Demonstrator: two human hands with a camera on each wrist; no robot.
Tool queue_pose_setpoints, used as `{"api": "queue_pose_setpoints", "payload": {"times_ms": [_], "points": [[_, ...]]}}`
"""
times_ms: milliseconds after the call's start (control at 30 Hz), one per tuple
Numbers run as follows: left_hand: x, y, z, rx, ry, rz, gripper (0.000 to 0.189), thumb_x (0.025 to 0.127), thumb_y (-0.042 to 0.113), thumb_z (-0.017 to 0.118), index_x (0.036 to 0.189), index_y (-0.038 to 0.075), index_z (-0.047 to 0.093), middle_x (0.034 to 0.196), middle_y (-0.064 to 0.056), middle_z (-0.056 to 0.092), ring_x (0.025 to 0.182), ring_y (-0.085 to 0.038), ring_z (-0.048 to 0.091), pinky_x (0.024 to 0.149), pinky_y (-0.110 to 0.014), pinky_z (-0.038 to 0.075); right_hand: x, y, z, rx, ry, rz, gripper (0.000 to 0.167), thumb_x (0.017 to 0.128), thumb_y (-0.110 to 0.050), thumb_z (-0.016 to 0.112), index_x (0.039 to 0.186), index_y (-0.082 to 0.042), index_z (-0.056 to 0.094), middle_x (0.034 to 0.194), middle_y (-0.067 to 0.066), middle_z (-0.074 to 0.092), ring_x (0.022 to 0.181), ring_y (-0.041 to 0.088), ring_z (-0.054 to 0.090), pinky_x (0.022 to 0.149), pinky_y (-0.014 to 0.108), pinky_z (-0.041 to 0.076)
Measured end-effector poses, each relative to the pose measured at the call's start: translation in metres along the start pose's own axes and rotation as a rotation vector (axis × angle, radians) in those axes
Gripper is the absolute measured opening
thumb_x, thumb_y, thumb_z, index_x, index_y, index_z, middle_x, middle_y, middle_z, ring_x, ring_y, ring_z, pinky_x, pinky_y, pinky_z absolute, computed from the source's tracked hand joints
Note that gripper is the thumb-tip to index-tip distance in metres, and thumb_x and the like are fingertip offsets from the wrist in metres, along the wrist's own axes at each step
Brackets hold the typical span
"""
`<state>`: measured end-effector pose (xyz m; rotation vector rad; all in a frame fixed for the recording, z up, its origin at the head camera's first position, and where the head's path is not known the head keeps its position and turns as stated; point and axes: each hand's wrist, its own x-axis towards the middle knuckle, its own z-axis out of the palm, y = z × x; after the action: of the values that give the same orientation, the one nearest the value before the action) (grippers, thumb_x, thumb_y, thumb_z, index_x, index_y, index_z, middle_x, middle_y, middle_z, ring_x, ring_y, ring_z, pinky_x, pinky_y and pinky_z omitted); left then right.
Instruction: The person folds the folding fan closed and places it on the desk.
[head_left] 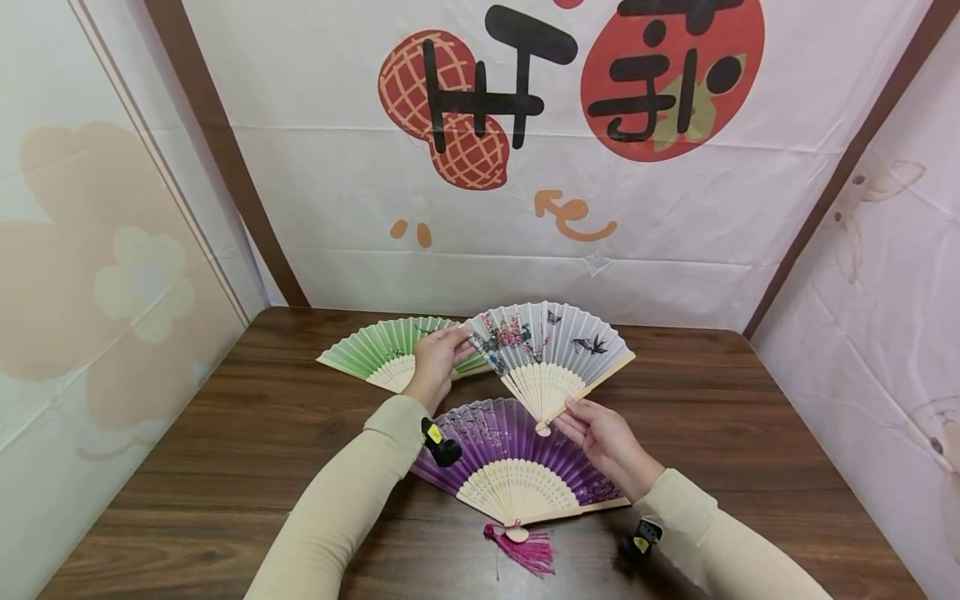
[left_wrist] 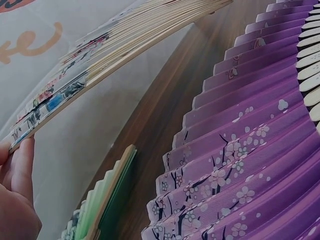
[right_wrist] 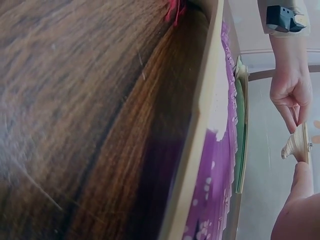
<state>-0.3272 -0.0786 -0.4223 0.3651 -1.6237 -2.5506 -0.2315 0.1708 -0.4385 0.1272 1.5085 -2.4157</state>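
A white folding fan with printed blossoms and swallows is spread wide above the table, held between both hands. My left hand pinches its left outer edge, thumb and fingers at the tip of the end rib. Near the pivot, my right hand grips the lower part of the right guard stick. Below it a purple folding fan lies spread, with pale slotted ribs, white blossom print and a magenta tassel. Farther back rests a green folding fan, spread and partly hidden by my left hand.
The fans are on a dark wood-grain table. A white printed cloth backdrop rises at its far edge, with cloth walls on the left and right. Each wrist wears a small black camera.
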Motion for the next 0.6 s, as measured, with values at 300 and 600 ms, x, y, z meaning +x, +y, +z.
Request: {"api": "queue_pose_setpoints", "payload": {"times_ms": [300,600], "points": [[0.0,0.0,-0.001,0.011,0.001,-0.014,0.026,0.095,0.003,0.064,0.118,-0.01,0.064,0.073,0.006,0.071,0.063,-0.006,0.07,0.068,-0.019,0.063,-0.002,0.0,0.003,-0.015,0.016,0.003,0.011,0.103,-0.003,0.046,0.1,-0.005,0.056,0.083,-0.002,0.072,0.083,0.006,0.073,0.085,0.019,0.061],[-0.001,0.001,-0.002,0.013,-0.015,-0.018,0.024,0.095,0.003,0.064,0.116,-0.01,0.065,0.073,0.005,0.071,0.064,-0.006,0.07,0.068,-0.019,0.063,-0.004,-0.003,0.008,0.002,0.042,0.056,0.018,0.105,0.0,0.039,0.1,-0.005,0.056,0.082,-0.002,0.071,0.079,0.006,0.073,0.082,0.018,0.062]]}}
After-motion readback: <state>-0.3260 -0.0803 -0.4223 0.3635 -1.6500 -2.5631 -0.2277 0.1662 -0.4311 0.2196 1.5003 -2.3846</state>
